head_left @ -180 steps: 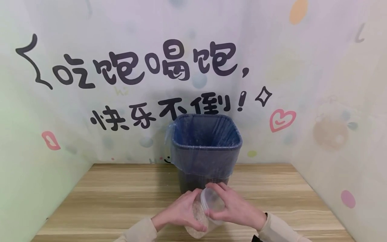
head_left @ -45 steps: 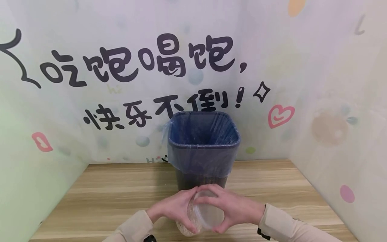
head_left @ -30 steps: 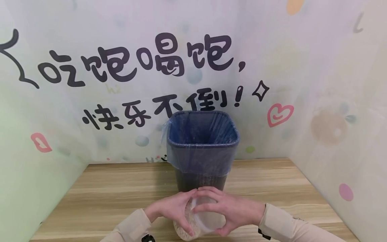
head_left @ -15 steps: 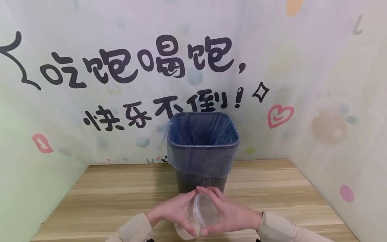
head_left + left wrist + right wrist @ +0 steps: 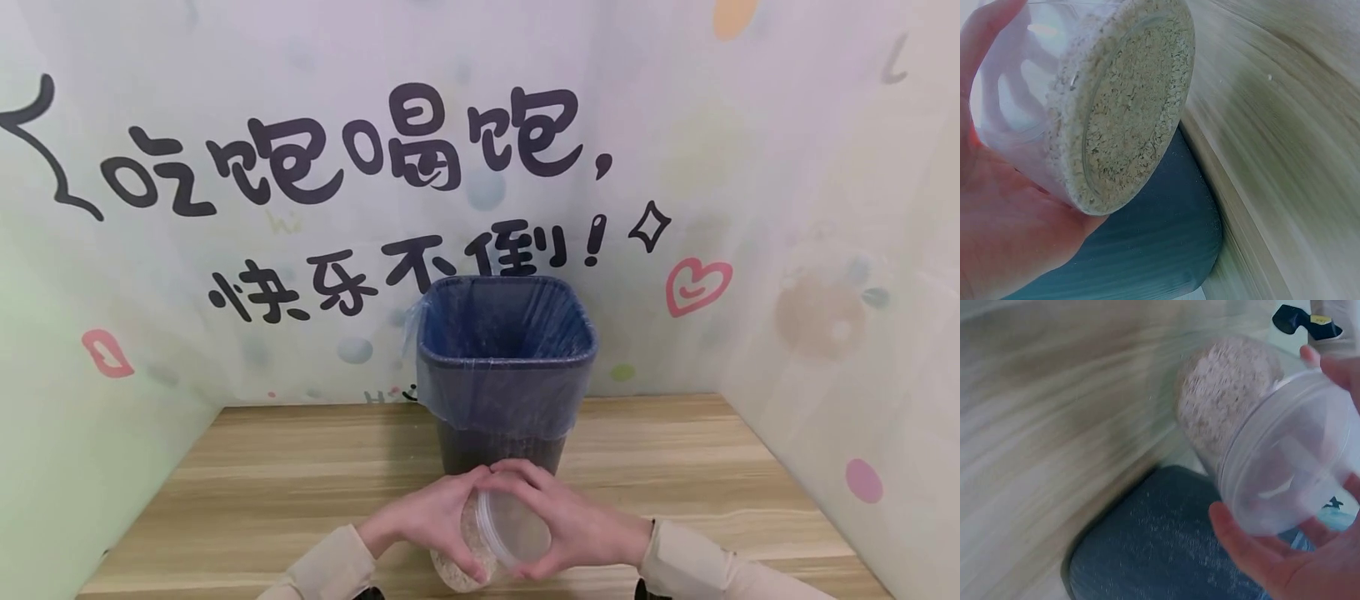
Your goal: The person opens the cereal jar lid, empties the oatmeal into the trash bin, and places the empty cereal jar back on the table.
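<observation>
A clear round jar (image 5: 468, 550) with pale flaky bits at its bottom is tilted, its lidded end toward the right. My left hand (image 5: 431, 521) grips the jar's body from the left, thumb in front. My right hand (image 5: 588, 525) holds the translucent lid (image 5: 521, 527) by its rim, fingers above and thumb below. In the left wrist view the flakes (image 5: 1132, 106) show through the jar's base, with the left hand (image 5: 1010, 219) around its side. The right wrist view has the lid (image 5: 1288, 456) on the jar's end and the right hand (image 5: 1304, 565) curled about it.
A dark blue bin (image 5: 502, 400) with a clear liner stands just beyond the hands on the wooden table (image 5: 300, 467). Behind it hangs a pale patterned backdrop (image 5: 315, 67) with black lettering, and side walls rise at left and right.
The right hand's fingers and thumb have shifted several times around the lid's rim. The left hand keeps its grip on the jar, which has moved slightly left since the earliest frame.
</observation>
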